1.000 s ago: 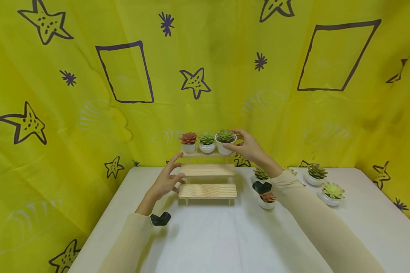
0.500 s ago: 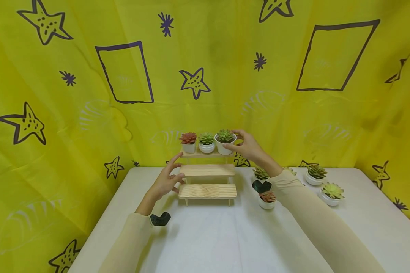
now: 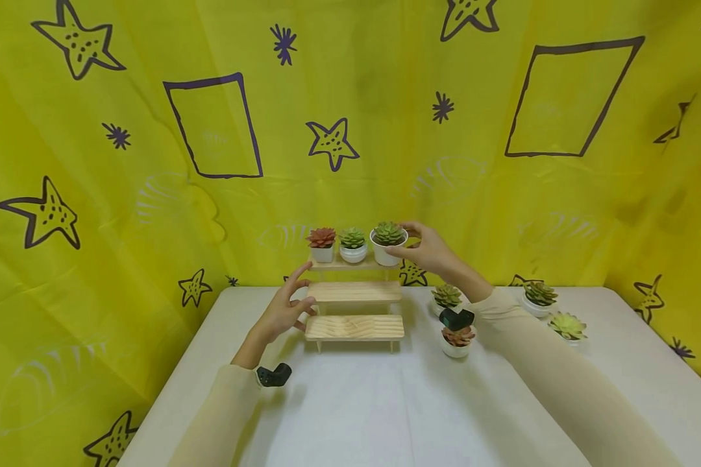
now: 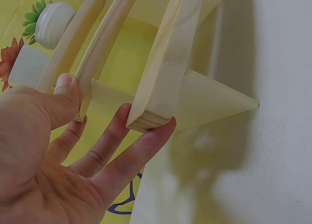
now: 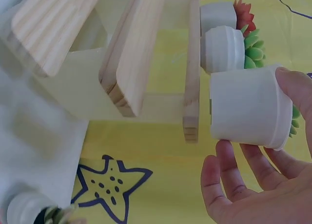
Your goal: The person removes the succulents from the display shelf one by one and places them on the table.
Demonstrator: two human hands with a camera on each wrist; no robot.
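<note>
A three-tier wooden stand (image 3: pixel 355 327) stands on the table. My left hand (image 3: pixel 280 311) grips its left end; in the left wrist view the thumb presses the middle tier and fingertips touch the lowest tier (image 4: pixel 161 87). My right hand (image 3: pixel 429 250) holds a white pot with a green succulent (image 3: pixel 387 251) by its side, thumb at the rim, at the top tier's right end. In the right wrist view a narrow gap shows between the pot's base and the top tier (image 5: pixel 193 72). Beside it sit a small round-potted green succulent (image 3: pixel 353 245) and a red succulent in a square pot (image 3: pixel 322 245).
Right of the stand are a red succulent (image 3: pixel 457 342) and a dark green one (image 3: pixel 446 297), near the right forearm. Farther right stand another green succulent (image 3: pixel 539 298) and a pale green one (image 3: pixel 568 326), partly behind the sleeve. A yellow patterned curtain (image 3: pixel 385 84) hangs behind the table.
My right hand and its potted succulent have shifted slightly to the right, widening the space beside the middle pot. The left hand stays on the stand.
</note>
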